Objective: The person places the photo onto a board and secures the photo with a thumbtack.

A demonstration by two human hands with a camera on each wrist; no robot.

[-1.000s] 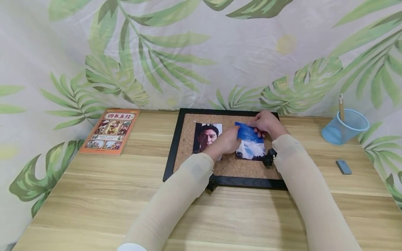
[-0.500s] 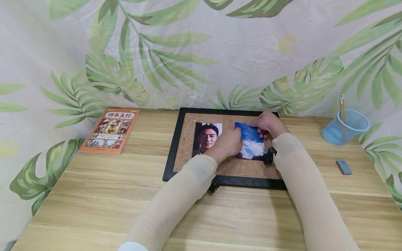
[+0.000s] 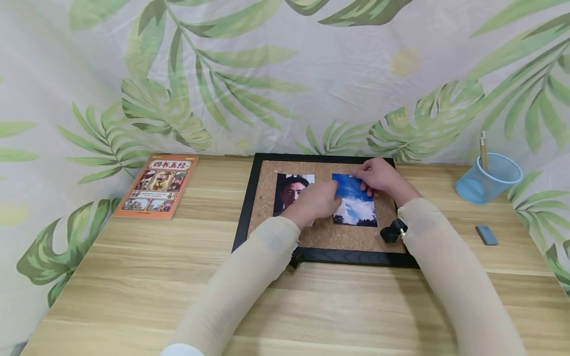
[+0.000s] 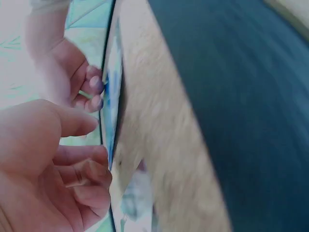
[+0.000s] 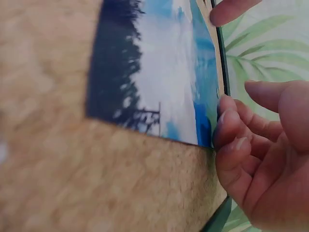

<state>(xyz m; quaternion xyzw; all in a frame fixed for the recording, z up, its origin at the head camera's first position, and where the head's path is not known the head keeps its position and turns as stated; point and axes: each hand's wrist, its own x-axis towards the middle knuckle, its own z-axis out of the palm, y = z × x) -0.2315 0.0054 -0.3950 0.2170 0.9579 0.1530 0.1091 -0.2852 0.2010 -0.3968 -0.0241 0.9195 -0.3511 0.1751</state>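
Observation:
On the cork board (image 3: 338,240) lies a photo (image 3: 356,200) of blue sky and clouds, with a small whitish spot at its top edge. My left hand (image 3: 313,200) is at its left edge, fingers bent and thumb apart from them. At the top right corner, my right hand (image 3: 380,175) touches the photo with bent fingertips, as the right wrist view shows. Its thumb (image 5: 270,94) stands free of the fingers. To the left is a portrait photo (image 3: 285,193), partly hidden under my left hand.
A black frame (image 3: 356,257) borders the cork. An orange book (image 3: 156,190) lies at the left. At the right are a blue mesh pen cup (image 3: 478,185) with a pencil (image 3: 483,151) and a small grey-blue block (image 3: 487,235). A leaf-patterned cloth (image 3: 267,99) hangs behind.
The right wrist and forearm have swung outward to the right, while those fingers stay near the sky photo's top. My left hand has shifted slightly left. The photo has hardly moved.

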